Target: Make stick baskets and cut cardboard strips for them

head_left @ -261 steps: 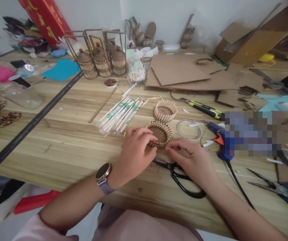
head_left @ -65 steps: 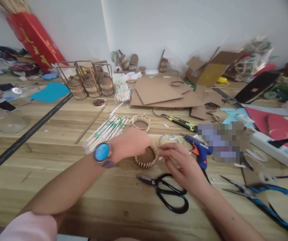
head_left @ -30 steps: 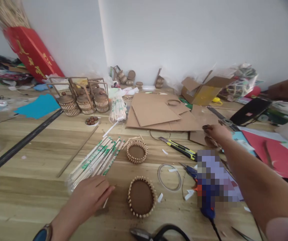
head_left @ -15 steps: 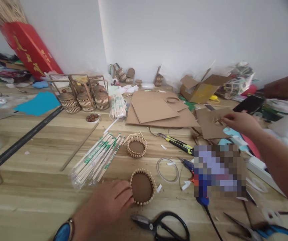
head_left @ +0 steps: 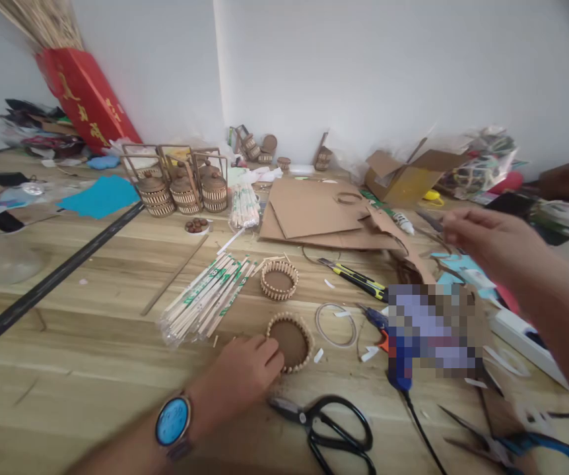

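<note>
"Where is the left hand [head_left: 249,369] resting?"

"Right of the stick bundle [head_left: 208,300], its fingers are touching the near basket [head_left: 292,343] at its left rim; whether they are gripping, one cannot tell."

"How is that basket pointing?"

"It is sitting on the table [head_left: 91,369], round mouth facing up, central axis standing vertical."

"The right hand [head_left: 482,244]?"

"Bending its fingers beside a dark strip [head_left: 429,220]; its grip is staying unclear."
</note>
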A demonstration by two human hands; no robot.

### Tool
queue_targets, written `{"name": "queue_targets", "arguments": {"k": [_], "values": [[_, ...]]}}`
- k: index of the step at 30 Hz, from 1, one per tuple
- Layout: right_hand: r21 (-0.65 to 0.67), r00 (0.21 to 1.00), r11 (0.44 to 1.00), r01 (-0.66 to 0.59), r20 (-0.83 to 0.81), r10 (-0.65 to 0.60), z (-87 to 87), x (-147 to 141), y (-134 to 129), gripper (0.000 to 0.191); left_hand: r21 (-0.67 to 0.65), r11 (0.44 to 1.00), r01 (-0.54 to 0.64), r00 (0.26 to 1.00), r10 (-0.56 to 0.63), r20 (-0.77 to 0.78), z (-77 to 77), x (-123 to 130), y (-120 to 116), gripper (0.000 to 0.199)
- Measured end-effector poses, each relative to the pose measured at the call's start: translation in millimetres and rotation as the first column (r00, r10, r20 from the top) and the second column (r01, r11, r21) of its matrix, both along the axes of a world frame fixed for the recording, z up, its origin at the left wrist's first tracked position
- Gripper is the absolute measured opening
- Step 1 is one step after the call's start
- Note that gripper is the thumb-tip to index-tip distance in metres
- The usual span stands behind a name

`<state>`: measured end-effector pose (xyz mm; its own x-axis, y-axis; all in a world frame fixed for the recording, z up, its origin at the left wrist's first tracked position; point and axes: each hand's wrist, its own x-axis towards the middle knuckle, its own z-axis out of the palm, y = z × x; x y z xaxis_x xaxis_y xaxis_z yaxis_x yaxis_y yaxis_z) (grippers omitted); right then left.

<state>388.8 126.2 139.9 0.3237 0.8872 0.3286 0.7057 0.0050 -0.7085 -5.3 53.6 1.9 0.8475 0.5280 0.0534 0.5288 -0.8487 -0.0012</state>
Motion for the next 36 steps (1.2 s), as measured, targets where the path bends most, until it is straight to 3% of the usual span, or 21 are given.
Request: {"name": "queue_targets", "arguments": {"k": [2, 5, 8, 11, 13, 15, 17, 19, 21, 23, 25, 27, 30, 36], "values": [[-0.101, 0.975, 0.982, -0.158, -0.171, 0.14, -12.0, -34.1, -23.0, 0.044, 0.025, 0.999, -0.022, 1.0, 0.022, -0.014, 3.3, 3.2, 4.7, 0.004], [-0.209, 0.877, 0.909, -0.359, -0.41, 0.252, -23.8, -75.5, -51.8, 0.043, 0.053, 0.996, -0.071, 0.997, 0.072, -0.013, 5.8, 7.3, 10.9, 0.008], [-0.203, 0.627, 0.812, -0.548, -0.742, 0.237, -28.5, -97.5, -69.7, 0.036, 0.051, 0.996, -0.079, 0.997, 0.078, 0.011, 5.1, 8.8, 13.7, 0.009], [-0.162, 0.463, 0.771, -0.616, -0.866, 0.188, -32.4, -106.8, -79.1, 0.032, 0.006, 0.993, -0.116, 0.967, 0.111, 0.231, 7.7, 5.1, 11.8, 0.013], [-0.139, 0.407, 0.754, -0.642, -0.895, 0.181, -35.8, -112.5, -82.6, 0.029, -0.127, 0.976, -0.178, 0.849, 0.218, 0.481, 14.4, 1.3, 8.0, 0.022], [-0.122, 0.374, 0.739, -0.662, -0.909, 0.185, -39.5, -120.6, -84.4, 0.027, -0.36, 0.92, -0.155, 0.658, 0.368, 0.657, 23.5, -0.8, 3.4, 0.029], [-0.106, 0.35, 0.729, -0.676, -0.917, 0.192, -43.1, -130.7, -84.1, 0.027, -0.546, 0.838, -0.025, 0.527, 0.475, 0.705, 31.7, 0.4, 0.0, 0.04], [-0.09, 0.334, 0.72, -0.688, -0.92, 0.204, -47.3, -140.7, -81.4, 0.027, -0.634, 0.773, 0.035, 0.501, 0.535, 0.68, 36.4, 3.4, -0.4, 0.056], [-0.093, 0.368, 0.712, -0.696, -0.898, 0.242, -53.7, -147.7, -75.4, 0.03, -0.662, 0.75, -0.001, 0.496, 0.575, 0.651, 37.7, 4.8, 3.9, 0.05], [-0.148, 0.544, 0.74, -0.656, -0.773, 0.327, -64.2, -150.5, -65.4, 0.034, -0.655, 0.75, -0.088, 0.458, 0.615, 0.642, 36.4, 1.9, 13.3, 0.032], [-0.206, 0.754, 0.806, -0.555, -0.534, 0.383, -78.3, -149.4, -51.5, 0.04, -0.619, 0.756, -0.213, 0.437, 0.64, 0.632, 33.3, -4.4, 26.6, 0.024], [-0.222, 0.854, 0.853, -0.471, -0.356, 0.379, -94.0, -146.9, -35.6, 0.04, -0.531, 0.768, -0.359, 0.516, 0.637, 0.573, 28.6, -10.7, 40.7, 0.016], [-0.237, 0.898, 0.87, -0.432, -0.205, 0.389, -113.8, -145.0, -16.7, 0.03, -0.429, 0.79, -0.437, 0.65, 0.607, 0.456, 19.5, -14.0, 55.6, 0.002], [-0.264, 0.882, 0.849, -0.457, -0.014, 0.471, -130.3, -146.3, -19.9, 0.017, -0.36, 0.813, -0.457, 0.727, 0.575, 0.375, 9.1, -10.3, 54.6, 0.006]]}}
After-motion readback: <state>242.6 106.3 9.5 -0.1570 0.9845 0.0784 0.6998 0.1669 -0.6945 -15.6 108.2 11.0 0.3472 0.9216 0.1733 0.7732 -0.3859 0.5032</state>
